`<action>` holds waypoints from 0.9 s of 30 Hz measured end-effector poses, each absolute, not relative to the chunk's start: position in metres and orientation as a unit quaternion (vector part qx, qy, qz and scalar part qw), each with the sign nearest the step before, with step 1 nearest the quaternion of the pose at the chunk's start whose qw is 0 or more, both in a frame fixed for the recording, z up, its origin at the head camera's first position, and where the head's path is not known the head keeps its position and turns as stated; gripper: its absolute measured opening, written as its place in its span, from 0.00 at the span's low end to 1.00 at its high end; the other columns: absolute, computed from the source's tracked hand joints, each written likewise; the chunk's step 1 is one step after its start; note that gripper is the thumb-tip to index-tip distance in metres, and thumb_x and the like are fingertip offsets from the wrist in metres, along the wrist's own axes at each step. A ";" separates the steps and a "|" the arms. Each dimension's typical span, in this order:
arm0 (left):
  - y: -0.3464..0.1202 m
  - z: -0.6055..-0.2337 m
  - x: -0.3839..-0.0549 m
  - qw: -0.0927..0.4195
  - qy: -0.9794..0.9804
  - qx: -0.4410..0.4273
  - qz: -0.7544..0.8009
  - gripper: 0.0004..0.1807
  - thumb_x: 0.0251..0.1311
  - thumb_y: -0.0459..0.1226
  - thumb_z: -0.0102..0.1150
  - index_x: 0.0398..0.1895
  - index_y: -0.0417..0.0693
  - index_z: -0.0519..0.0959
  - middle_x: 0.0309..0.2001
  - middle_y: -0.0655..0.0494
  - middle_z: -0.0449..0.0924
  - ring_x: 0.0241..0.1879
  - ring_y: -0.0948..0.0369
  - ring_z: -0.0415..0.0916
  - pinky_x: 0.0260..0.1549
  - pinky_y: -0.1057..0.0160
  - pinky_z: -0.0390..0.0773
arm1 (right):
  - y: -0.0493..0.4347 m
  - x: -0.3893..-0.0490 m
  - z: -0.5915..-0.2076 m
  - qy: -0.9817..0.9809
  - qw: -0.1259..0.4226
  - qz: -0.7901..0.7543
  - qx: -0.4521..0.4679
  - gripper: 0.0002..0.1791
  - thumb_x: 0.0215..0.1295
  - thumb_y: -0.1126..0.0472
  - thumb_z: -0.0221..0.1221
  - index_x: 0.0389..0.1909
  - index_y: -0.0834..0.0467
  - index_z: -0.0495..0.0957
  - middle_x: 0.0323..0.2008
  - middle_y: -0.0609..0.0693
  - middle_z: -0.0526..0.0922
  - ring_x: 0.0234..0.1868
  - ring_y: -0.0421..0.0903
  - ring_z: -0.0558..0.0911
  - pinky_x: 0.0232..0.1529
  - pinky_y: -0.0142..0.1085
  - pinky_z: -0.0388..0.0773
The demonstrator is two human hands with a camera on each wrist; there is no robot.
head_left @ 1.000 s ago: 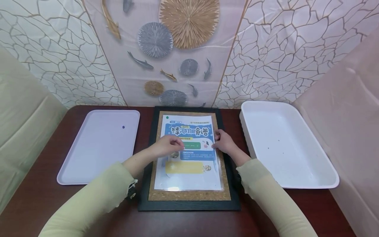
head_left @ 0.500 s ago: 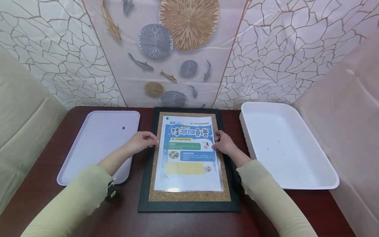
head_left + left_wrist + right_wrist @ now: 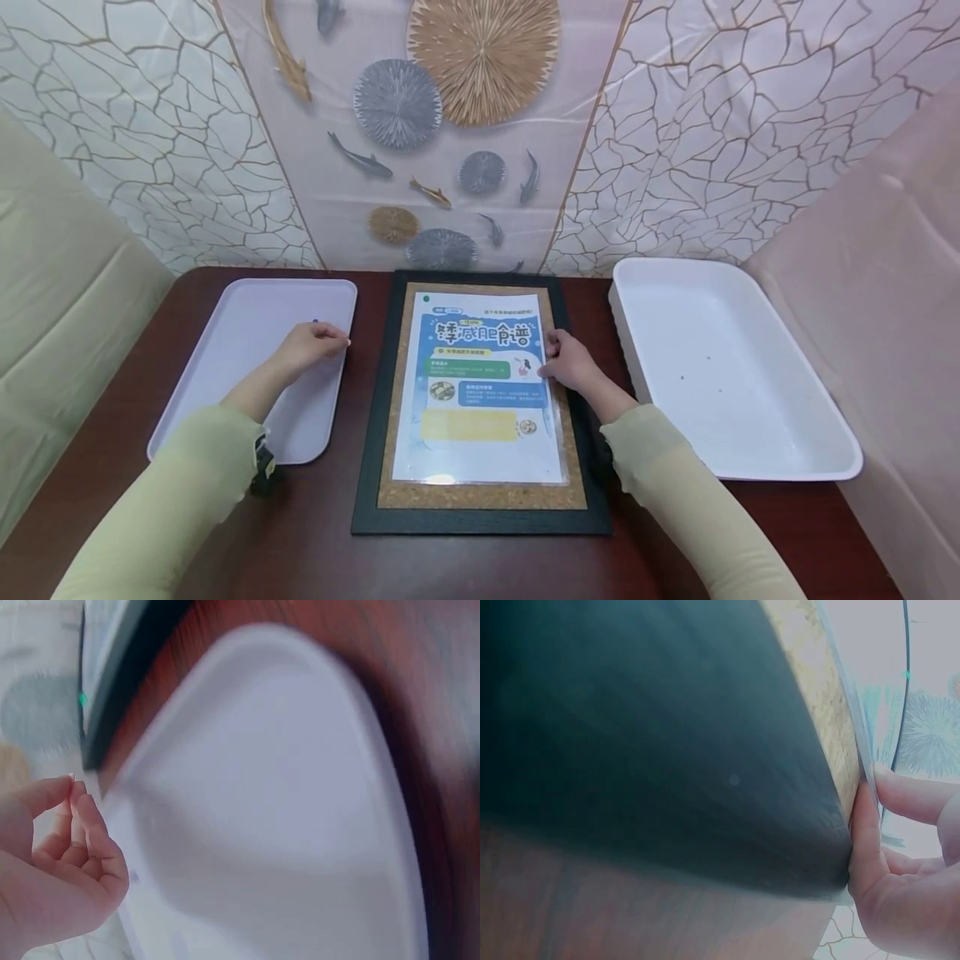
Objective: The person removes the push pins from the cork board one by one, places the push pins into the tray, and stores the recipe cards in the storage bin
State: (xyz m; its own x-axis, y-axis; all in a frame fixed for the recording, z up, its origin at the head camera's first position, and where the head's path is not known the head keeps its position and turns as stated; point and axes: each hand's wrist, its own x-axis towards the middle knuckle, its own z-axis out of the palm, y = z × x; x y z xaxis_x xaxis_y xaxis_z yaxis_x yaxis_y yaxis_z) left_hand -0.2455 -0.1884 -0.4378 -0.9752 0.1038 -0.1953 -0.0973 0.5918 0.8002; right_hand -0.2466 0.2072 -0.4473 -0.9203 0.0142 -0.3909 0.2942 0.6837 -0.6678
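At far left, one pale side panel (image 3: 60, 292) borders the dark red-brown table (image 3: 480, 575). Next, one shallow lilac tray (image 3: 247, 333) bears one small blue dot (image 3: 315, 321), partly masked by the left hand (image 3: 306, 348). That hand is above the tray's right part; its thumb and forefinger pinch one tiny pale item (image 3: 72, 775), too small to identify. One light green left sleeve (image 3: 172, 500) covers the tray's near left portion.

At centre, one black frame (image 3: 480, 522) surrounds one cork board (image 3: 480, 497). On the cork lies one printed sheet (image 3: 480, 458), blue and white, with one green pin (image 3: 426, 298) at its far left corner. The right hand (image 3: 572, 364) grasps the sheet's right edge, thumb in front and a finger behind, hiding part of the frame's right side.

At right, one deeper white tray (image 3: 780, 417) shows three dark specks on its floor; one right sleeve (image 3: 690, 492) overlaps its near left corner. A second side panel (image 3: 862, 250) closes the right. One patterned backdrop (image 3: 675, 150) stands behind everything.
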 end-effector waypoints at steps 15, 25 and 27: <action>-0.228 -0.451 -0.256 0.090 0.914 -0.084 0.386 0.18 0.61 0.37 0.51 0.43 0.26 0.75 0.20 0.63 0.77 0.23 0.71 0.67 0.28 0.71 0.67 | 0.209 -0.246 -0.449 0.899 0.176 -0.393 0.083 0.39 0.61 0.67 0.58 0.71 0.59 0.51 0.52 0.59 0.69 0.53 0.53 0.73 0.45 0.36 0.75; -0.225 -0.454 -0.258 0.091 0.922 -0.095 0.363 0.18 0.61 0.38 0.51 0.41 0.28 0.76 0.23 0.56 0.78 0.27 0.65 0.68 0.28 0.68 0.66 | 0.209 -0.246 -0.449 0.899 0.176 -0.392 0.080 0.39 0.61 0.66 0.59 0.70 0.59 0.51 0.54 0.60 0.69 0.55 0.54 0.72 0.48 0.38 0.75; -0.225 -0.454 -0.258 0.090 0.923 -0.094 0.361 0.18 0.61 0.38 0.52 0.41 0.28 0.76 0.23 0.55 0.78 0.26 0.65 0.68 0.28 0.69 0.67 | 0.209 -0.246 -0.449 0.899 0.177 -0.393 0.081 0.39 0.61 0.66 0.59 0.70 0.59 0.51 0.53 0.60 0.69 0.54 0.54 0.72 0.48 0.38 0.76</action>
